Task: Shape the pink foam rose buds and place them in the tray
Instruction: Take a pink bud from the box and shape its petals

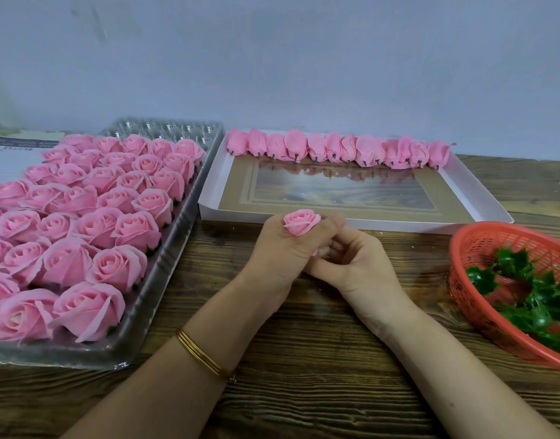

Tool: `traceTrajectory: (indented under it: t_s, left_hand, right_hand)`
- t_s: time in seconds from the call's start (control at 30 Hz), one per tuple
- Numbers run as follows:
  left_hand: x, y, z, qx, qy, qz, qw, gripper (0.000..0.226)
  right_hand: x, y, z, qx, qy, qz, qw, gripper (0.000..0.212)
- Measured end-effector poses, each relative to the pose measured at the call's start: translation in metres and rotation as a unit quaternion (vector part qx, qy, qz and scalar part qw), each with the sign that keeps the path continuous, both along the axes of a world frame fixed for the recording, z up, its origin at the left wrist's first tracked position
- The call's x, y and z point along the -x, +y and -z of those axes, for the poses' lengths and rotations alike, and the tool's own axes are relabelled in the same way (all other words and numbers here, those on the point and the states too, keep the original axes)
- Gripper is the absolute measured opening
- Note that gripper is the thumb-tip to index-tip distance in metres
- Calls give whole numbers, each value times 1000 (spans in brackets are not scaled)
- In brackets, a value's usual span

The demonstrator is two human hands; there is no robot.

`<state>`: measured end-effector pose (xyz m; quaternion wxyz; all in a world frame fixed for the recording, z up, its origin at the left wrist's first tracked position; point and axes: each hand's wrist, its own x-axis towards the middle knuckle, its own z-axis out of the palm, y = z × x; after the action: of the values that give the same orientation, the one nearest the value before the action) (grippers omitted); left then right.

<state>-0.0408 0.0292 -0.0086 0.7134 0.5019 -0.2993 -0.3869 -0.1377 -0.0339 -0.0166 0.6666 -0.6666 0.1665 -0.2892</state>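
Rose bud (300, 221): judged light, soft foam; take by base.
Left hand (288, 248): wrapped round bud.
Right hand (354, 264): pinching its underside.

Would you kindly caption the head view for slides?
Left hand holds a pink foam rose bud, right hand at its base, beside the nearly full tray.

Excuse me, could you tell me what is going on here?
A person is shaping a pink foam rose: the left hand grips it while the right hand pinches its base. The clear plastic tray at left is nearly full of finished roses; unshaped buds line the far edge of the white box. A red basket holds green leaves.
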Motion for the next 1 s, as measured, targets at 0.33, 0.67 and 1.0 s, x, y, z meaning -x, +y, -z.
traceTrajectory:
  t_s: [0.33, 0.67, 1.0]
  left_hand:
    - [-3, 4, -5, -13, -19, 43, 999, 19]
    - [1, 1, -2, -16, -9, -8, 1000, 17]
    - [-1, 1, 0, -8, -20, 9, 1000, 16]
  right_hand:
    - [2, -1, -2, -53, 3, -37, 998, 15]
    - [1, 1, -2, -28, 8, -11, 1000, 32]
    - [1, 0, -2, 25, 11, 10, 1000, 43]
